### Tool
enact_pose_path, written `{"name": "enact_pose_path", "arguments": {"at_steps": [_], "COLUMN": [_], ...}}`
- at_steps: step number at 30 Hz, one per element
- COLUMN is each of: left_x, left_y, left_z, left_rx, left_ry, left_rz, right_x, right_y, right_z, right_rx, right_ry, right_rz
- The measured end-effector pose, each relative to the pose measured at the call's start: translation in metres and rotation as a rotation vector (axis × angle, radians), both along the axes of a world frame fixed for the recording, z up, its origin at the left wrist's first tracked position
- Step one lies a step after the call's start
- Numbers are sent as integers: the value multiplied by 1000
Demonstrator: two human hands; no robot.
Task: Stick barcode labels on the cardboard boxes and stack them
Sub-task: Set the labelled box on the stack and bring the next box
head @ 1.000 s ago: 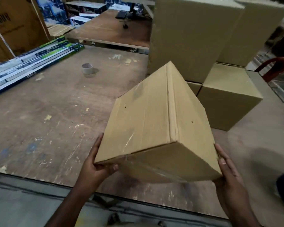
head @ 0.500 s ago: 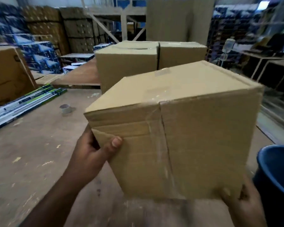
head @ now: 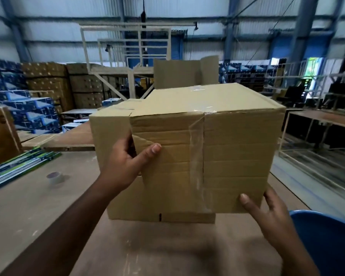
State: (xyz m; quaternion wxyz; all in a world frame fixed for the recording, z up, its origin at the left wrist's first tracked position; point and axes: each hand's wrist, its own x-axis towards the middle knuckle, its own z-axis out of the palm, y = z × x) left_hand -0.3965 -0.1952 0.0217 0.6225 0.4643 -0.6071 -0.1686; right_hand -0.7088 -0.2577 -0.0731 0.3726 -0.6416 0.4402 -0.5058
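Brown corrugated cardboard box (head: 223, 148), seam sealed with clear glossy tape, creased front: my left hand (head: 126, 162) grips its edge, my right hand (head: 267, 212) holds the lower corner.

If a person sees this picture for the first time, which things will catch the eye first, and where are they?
The taped cardboard box fills the centre, held up by the left hand on its left edge and the right hand at its lower right corner. Just behind it stands another cardboard box on the wooden table. A tape roll lies on the left.
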Motion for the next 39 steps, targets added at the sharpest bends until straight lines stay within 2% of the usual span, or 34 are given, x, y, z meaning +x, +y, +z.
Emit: {"name": "enact_pose_path", "arguments": {"at_steps": [4, 7, 15, 19, 26, 32, 36, 39], "left_x": [0, 1, 9, 15, 29, 44, 52, 59], "left_y": [-28, -46, -97, -127, -151, -170, -181, -191], "left_z": [7, 13, 17, 11, -2, -20, -22, -17], "left_rx": [1, -14, -129, -77, 59, 82, 23, 17], "left_ry": [-169, -222, -456, -560, -676, -831, -1085, -1159], "left_rz": [-50, -28, 226, 358, 387, 501, 717, 757], "right_x": [1, -7, -10, 1, 27, 48, 54, 59], "right_y": [-21, -41, -80, -114, -154, -180, -199, -210], "right_z": [38, 69, 123, 122, 93, 69, 69, 75], "right_rx": [-108, -232, -490, -448, -296, -264, -257, -259], "right_ry": [104, 271, 471, 595, 602, 644, 676, 680], "right_rz": [5, -1, -227, -256, -230, -188, -175, -170]}}
